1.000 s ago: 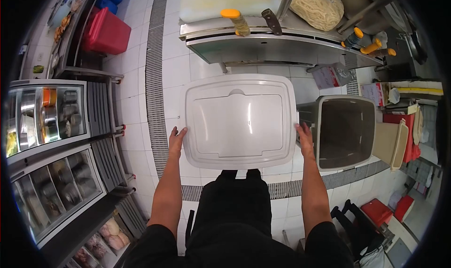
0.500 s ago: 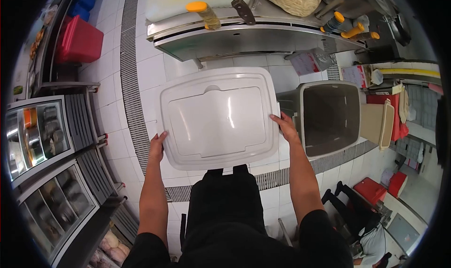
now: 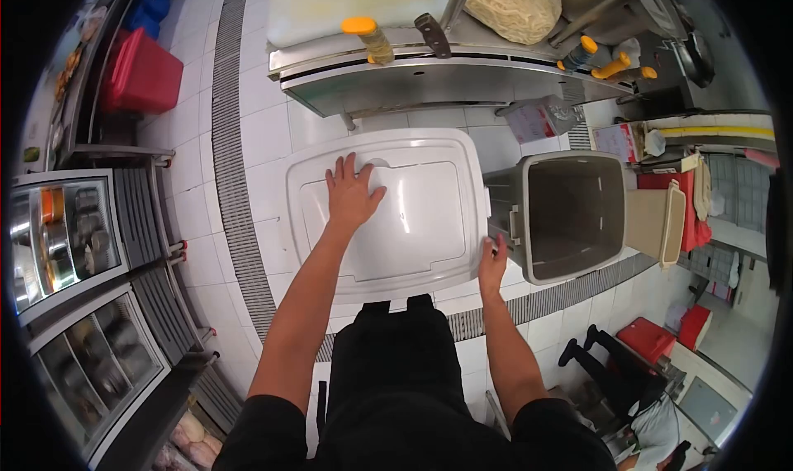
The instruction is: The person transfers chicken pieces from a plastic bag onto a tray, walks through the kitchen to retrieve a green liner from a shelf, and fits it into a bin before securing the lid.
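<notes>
A large pale lid with a raised rim [image 3: 392,265] lies in front of me, seen from above. My left hand [image 3: 351,192] rests on its upper left part, fingers spread and palm down. By the lid's right edge is my right hand [image 3: 493,260], its fingers curled together; whether it grips anything is too small to tell. An open grey-brown bin [image 3: 576,215] stands just right of the lid, its inside showing.
A steel table [image 3: 413,83] with several knives in its edge slot runs along the top. Glass-door fridges [image 3: 103,347] line the left side. A red box [image 3: 144,71] sits at upper left. Another person [image 3: 652,421] is at lower right.
My left hand has left the lid's left edge and now lies on its top. My right hand has moved down along the right edge, with its fingers drawn together.
</notes>
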